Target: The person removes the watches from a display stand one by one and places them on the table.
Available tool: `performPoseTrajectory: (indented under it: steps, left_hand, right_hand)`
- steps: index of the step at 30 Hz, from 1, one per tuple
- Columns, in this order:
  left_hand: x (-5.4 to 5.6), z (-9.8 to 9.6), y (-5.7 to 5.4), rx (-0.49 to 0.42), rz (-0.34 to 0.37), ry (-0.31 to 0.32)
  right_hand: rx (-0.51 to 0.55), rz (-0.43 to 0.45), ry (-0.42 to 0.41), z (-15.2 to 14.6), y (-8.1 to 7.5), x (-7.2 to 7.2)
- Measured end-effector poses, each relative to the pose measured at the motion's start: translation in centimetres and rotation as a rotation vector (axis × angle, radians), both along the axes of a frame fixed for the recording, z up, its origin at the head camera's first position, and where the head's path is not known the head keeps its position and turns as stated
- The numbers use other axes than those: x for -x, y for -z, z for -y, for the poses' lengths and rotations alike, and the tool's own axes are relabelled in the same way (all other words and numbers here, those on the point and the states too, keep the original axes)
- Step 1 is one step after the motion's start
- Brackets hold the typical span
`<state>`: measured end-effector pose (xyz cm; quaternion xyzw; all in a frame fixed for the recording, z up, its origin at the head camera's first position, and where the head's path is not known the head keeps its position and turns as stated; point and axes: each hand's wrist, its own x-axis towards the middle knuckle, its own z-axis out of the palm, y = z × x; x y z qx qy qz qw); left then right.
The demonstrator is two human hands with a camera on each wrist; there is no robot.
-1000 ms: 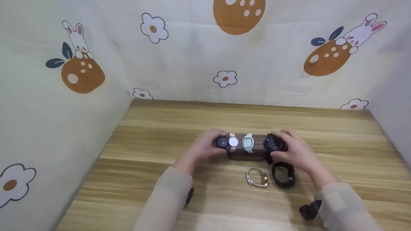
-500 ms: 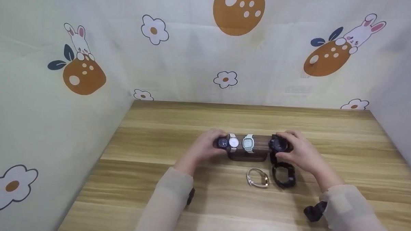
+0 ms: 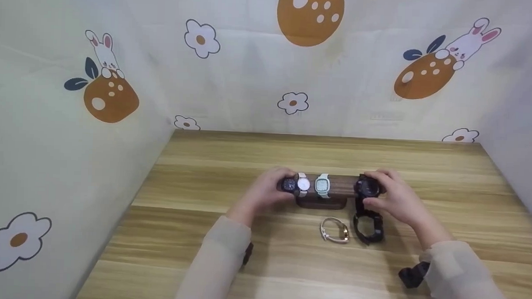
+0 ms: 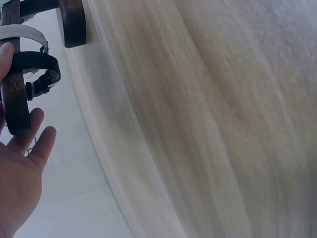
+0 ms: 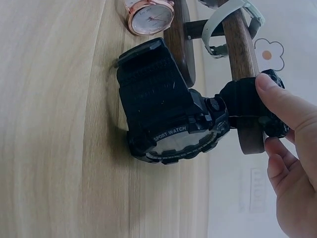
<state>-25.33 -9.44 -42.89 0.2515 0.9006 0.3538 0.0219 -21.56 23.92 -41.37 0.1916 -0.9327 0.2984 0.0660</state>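
Observation:
A dark wooden watch stand (image 3: pixel 342 184) bears several watches along its bar. My left hand (image 3: pixel 264 189) grips the bar's left end, beside a small black square-faced watch (image 3: pixel 289 184). Further along the bar sit a white watch (image 3: pixel 303 184) and a mint-green watch (image 3: pixel 322 185). My right hand (image 3: pixel 395 198) pinches a bulky black watch (image 3: pixel 367 187) by its case at the bar's right end. Its strap still circles the bar, whose tip (image 5: pixel 251 141) pokes out past it in the right wrist view. In the left wrist view the thumb lies over the bar.
A black sport watch (image 5: pixel 153 89) lies on its side on the wood-grain table (image 3: pixel 181 173), in front of the stand's right end. Left of it lies a pale-strapped watch with a gold case (image 3: pixel 345 233). Patterned cloth walls (image 3: pixel 246 78) rise behind and at the sides.
My right hand has slid the bulky black watch rightward along the bar, away from the mint-green one. My left hand keeps its hold on the stand, and the two watches on the table stay put.

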Motion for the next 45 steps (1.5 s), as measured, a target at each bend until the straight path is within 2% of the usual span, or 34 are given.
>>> performPoseTrajectory:
  steps: [5, 10, 23, 29, 35, 45]
  left_hand:
    - [0.0, -0.1, -0.1, 0.013, 0.017, -0.012]
    - [0.0, -0.1, -0.2, 0.001, -0.004, 0.002]
    - [-0.1, 0.1, -0.1, -0.024, -0.012, 0.010]
    - [-0.1, 0.0, -0.3, 0.014, -0.005, 0.014]
    - [0.0, 0.0, -0.3, 0.008, -0.007, 0.023]
    - [0.1, 0.0, -0.1, -0.020, -0.015, 0.030]
  right_hand:
    - [-0.009, -0.032, 0.010, -0.4, 0.0, -0.1]
    - [-0.019, -0.067, 0.002, -0.7, -0.1, -0.1]
    - [-0.013, 0.001, 0.028, -0.6, -0.1, -0.2]
    - [0.004, -0.034, 0.051, -1.3, 0.3, -0.4]
    - [0.006, -0.039, 0.076, -2.3, 0.5, -0.7]
    - [0.009, -0.056, 0.079, -3.3, -0.7, -1.4]
